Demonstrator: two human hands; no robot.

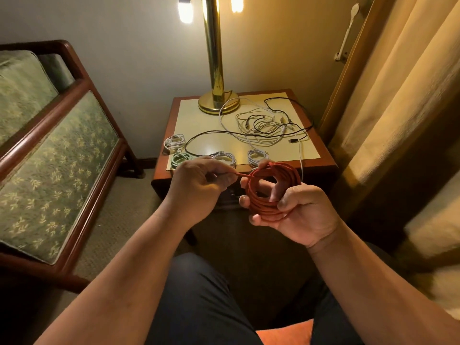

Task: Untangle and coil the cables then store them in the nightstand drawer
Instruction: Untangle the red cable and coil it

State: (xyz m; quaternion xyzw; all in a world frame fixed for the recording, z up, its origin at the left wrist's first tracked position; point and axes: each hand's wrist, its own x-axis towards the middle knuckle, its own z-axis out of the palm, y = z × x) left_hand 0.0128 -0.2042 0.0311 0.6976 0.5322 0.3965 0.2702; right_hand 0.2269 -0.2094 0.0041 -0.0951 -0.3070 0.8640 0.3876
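- Your dark trousers fill the bottom of the view, with an orange cushion at the lower edge.
- Your right grip grasps the red coil, fingers through its middle and thumb curled over the strands.
- Your left grip pinches the coil's loose end, which is drawn out to the coil's left.
- You hold both in the air just before the desk.
- Along the desk's front lie a green coil and three white coils.
- Behind them a tangle of white and black cables spreads beside the lamp, with one white strand on its base.
- A chair stands to the left and a curtain hangs to the right.
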